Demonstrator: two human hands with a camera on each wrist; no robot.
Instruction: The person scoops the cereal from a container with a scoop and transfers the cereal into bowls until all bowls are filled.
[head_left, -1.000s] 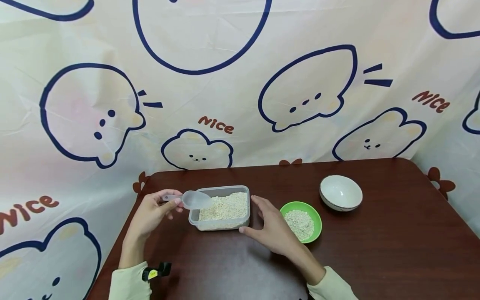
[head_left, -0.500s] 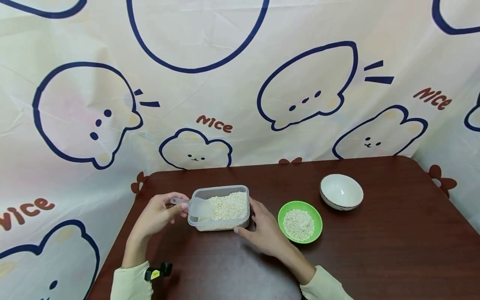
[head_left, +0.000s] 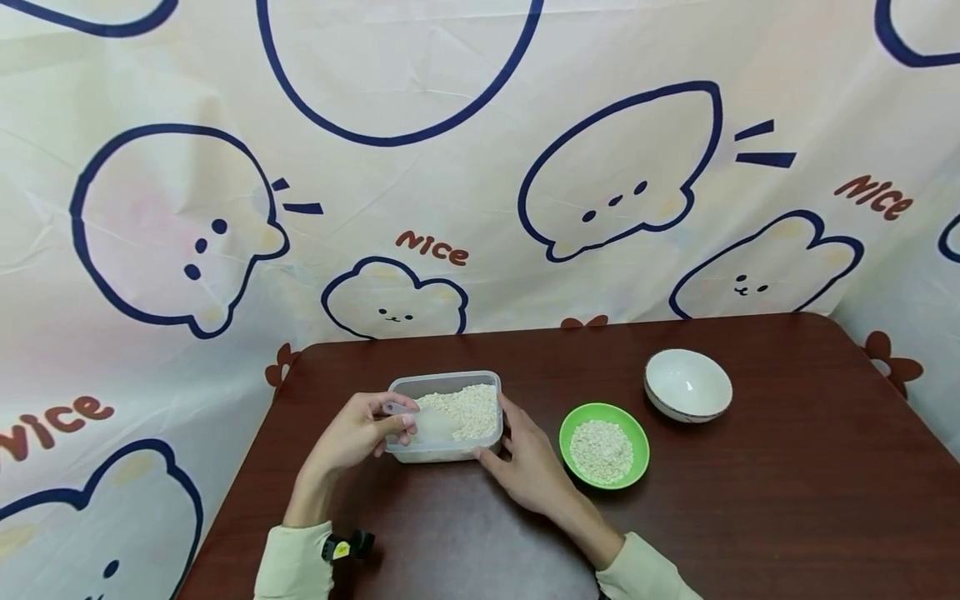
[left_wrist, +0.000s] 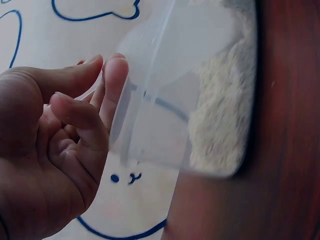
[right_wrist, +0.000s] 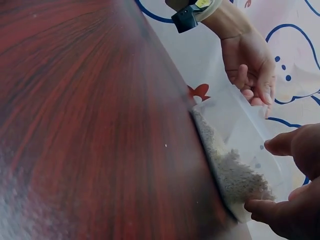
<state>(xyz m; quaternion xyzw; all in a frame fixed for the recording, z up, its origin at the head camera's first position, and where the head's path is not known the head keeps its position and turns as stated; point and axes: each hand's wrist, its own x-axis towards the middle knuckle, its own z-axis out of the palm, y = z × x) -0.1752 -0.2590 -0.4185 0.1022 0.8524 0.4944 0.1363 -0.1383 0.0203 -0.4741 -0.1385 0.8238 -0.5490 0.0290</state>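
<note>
My left hand pinches the short handle of a translucent plastic scoop between thumb and fingers. The scoop's bowl is inside the left part of a clear rectangular plastic container, down at pale flakes that look like oats; how much it holds cannot be made out. My right hand holds the container's right end, thumb at the front corner and fingers along the side. In the left wrist view the scoop shows blurred over the flakes. The right wrist view shows my right fingers on the container.
A green bowl with more pale flakes stands right of my right hand. Farther back on the right is a white bowl. All stand on a dark brown table, with a printed cloth behind it.
My left hand has moved right and slightly down, bringing the scoop from the container's left rim into the flakes. My right hand has closed in on the container's right end.
</note>
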